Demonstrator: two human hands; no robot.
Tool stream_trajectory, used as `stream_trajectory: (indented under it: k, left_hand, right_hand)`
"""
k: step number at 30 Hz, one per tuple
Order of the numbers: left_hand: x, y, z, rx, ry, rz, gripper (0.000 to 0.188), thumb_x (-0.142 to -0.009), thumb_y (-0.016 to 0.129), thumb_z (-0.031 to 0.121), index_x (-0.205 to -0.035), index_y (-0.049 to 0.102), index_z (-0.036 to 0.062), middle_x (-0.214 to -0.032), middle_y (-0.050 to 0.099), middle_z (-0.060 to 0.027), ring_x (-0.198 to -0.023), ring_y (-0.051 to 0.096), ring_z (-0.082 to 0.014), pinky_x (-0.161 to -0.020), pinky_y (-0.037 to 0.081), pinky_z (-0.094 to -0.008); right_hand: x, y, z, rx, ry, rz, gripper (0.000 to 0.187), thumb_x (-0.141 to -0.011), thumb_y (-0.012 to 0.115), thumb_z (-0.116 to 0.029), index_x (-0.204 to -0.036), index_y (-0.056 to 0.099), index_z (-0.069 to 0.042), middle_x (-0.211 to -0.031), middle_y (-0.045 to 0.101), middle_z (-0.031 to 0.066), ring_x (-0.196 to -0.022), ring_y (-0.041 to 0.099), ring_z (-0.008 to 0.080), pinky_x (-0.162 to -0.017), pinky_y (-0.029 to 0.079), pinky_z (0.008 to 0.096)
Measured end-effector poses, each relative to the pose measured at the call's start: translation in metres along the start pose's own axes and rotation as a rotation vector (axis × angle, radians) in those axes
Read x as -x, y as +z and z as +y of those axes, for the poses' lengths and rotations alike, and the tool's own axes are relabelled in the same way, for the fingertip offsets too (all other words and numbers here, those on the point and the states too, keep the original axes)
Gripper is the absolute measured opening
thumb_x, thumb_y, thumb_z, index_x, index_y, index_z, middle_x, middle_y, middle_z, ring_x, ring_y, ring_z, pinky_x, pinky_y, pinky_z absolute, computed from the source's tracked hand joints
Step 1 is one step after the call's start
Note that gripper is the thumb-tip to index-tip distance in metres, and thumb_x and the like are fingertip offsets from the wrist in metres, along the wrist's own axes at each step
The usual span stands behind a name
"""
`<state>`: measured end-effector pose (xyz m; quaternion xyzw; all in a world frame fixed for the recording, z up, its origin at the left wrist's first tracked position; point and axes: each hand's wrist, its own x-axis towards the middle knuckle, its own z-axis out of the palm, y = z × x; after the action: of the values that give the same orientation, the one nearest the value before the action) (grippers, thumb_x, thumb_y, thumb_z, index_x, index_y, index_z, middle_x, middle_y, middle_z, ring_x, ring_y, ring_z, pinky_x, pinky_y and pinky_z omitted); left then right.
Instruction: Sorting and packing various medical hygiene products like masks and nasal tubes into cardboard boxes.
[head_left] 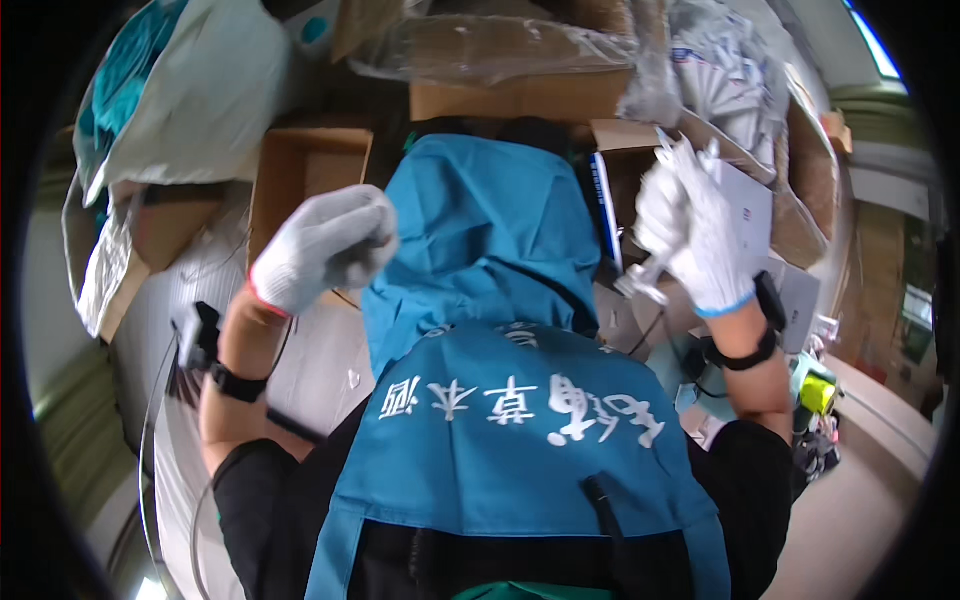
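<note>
My left hand (325, 245), in a white knit glove, is raised beside the blue apron over my lap (480, 220). Its fingers curl in toward the thumb, and whatever they may hold is hidden. On the right, my gloved right hand (690, 220) is closed in front of an open carton. From its lower side sticks out a whitish, partly see-through piece (643, 285), blurred, its kind unclear. Thin pale tips also show above the fingers. A white box (745, 205) stands behind that hand, and a blue-edged flat box (605, 210) is just left of it.
An open brown carton (305, 165) stands behind my left hand. A large white bag with teal cloth (190, 110) is at the far left. Plastic-wrapped cartons (520, 60) line the back. At the far right, a carton holds white plastic bags (725, 80). A cable (150, 430) runs down the left side.
</note>
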<state>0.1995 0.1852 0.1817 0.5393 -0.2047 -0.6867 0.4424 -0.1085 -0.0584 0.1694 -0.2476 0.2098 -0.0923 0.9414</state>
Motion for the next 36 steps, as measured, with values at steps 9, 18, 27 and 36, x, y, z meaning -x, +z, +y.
stream_trajectory:
  k: [9, 18, 27, 36]
  left_hand:
    - [-0.119, 0.068, -0.058, 0.064, 0.269, -0.101, 0.031, -0.1, 0.05, 0.029, -0.107, 0.066, 0.0028, -0.081, 0.054, 0.002, -0.066, 0.042, -0.0036, -0.06, 0.036, -0.0187]
    - [-0.132, 0.093, -0.067, -0.465, 0.579, -0.302, 0.037, -0.097, 0.059, 0.034, -0.109, 0.064, -0.0005, -0.091, 0.064, -0.0083, -0.085, 0.055, -0.016, -0.079, 0.047, -0.03]
    - [-0.144, 0.077, -0.089, -0.381, 0.699, -0.177, 0.025, -0.091, 0.045, 0.012, -0.089, 0.065, -0.0032, -0.085, 0.061, -0.0105, -0.085, 0.057, -0.0209, -0.079, 0.046, -0.0335]
    - [-0.153, 0.066, -0.101, -0.287, 0.568, -0.484, 0.026, -0.084, 0.052, 0.011, -0.094, 0.07, -0.0054, -0.086, 0.062, -0.0117, -0.078, 0.059, -0.0211, -0.077, 0.048, -0.0303]
  right_hand:
    - [-0.026, 0.013, 0.026, -0.226, -0.124, 0.287, 0.027, -0.1, 0.053, -0.029, -0.088, 0.061, -0.007, -0.088, 0.067, 0.0129, -0.079, 0.065, 0.0248, -0.07, 0.053, 0.0405]
    - [-0.028, 0.009, 0.037, -0.264, -0.145, 0.557, 0.028, -0.1, 0.052, -0.029, -0.086, 0.062, -0.007, -0.08, 0.068, 0.0085, -0.068, 0.065, 0.0195, -0.061, 0.053, 0.0357]
    - [-0.038, -0.011, 0.057, -0.513, 0.101, 0.244, 0.039, -0.102, 0.041, -0.036, -0.074, 0.05, -0.011, -0.055, 0.039, -0.0031, -0.036, 0.033, 0.0076, -0.033, 0.031, 0.0224]
    - [-0.049, -0.01, 0.061, -0.742, 0.147, 0.158, 0.035, -0.098, 0.044, -0.03, -0.068, 0.044, -0.013, -0.05, 0.035, -0.0048, -0.035, 0.03, 0.0069, -0.035, 0.026, 0.0225]
